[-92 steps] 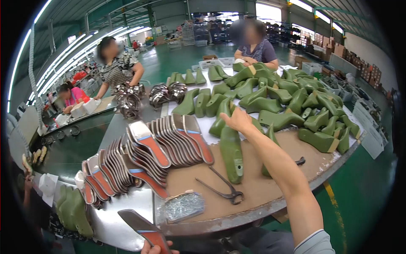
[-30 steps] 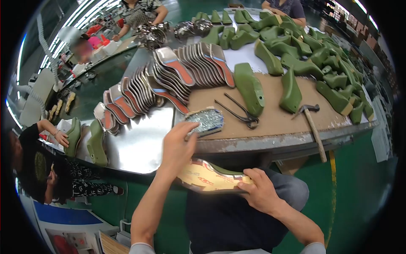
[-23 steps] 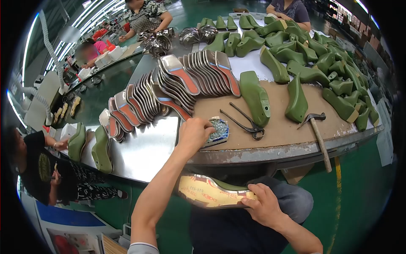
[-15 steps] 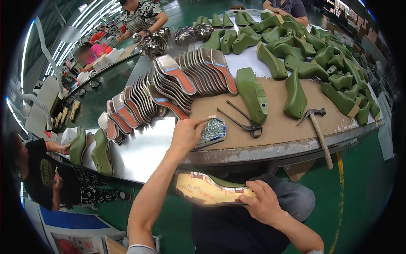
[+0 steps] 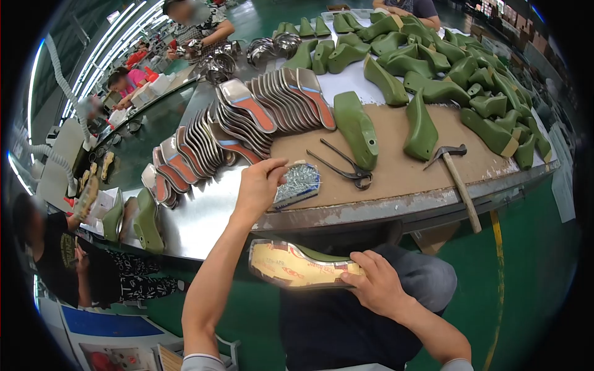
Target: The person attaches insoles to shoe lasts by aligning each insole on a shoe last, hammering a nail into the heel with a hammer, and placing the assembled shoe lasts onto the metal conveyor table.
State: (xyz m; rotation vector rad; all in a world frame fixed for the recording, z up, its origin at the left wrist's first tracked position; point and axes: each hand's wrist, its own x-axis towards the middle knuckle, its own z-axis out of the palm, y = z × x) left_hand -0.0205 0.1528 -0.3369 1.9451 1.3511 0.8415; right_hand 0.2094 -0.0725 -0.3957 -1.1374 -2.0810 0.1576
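Observation:
My right hand (image 5: 380,284) grips one end of a green shoe last (image 5: 322,255), held sideways above my lap. A yellowish printed insole board (image 5: 291,266) covers the last's sole, which faces up toward me. Over the left rim of a small box of nails (image 5: 299,185) hovers my left hand (image 5: 258,188). Its thumb and fingers are pinched together; whatever lies between them is too small to make out. Pincers (image 5: 346,166) lie just right of the box with their handles spread.
Rows of insoles (image 5: 229,117) stand at the table's left. Loose green lasts (image 5: 433,68) pile up at the back right. A hammer (image 5: 455,173) overhangs the front edge. Left, a co-worker (image 5: 62,247) stands beside two lasts; other people work behind.
My left hand has drawn its fingertips back from the nails toward the box's left rim. The view has shifted slightly. The co-worker at left now holds up a sole-shaped piece.

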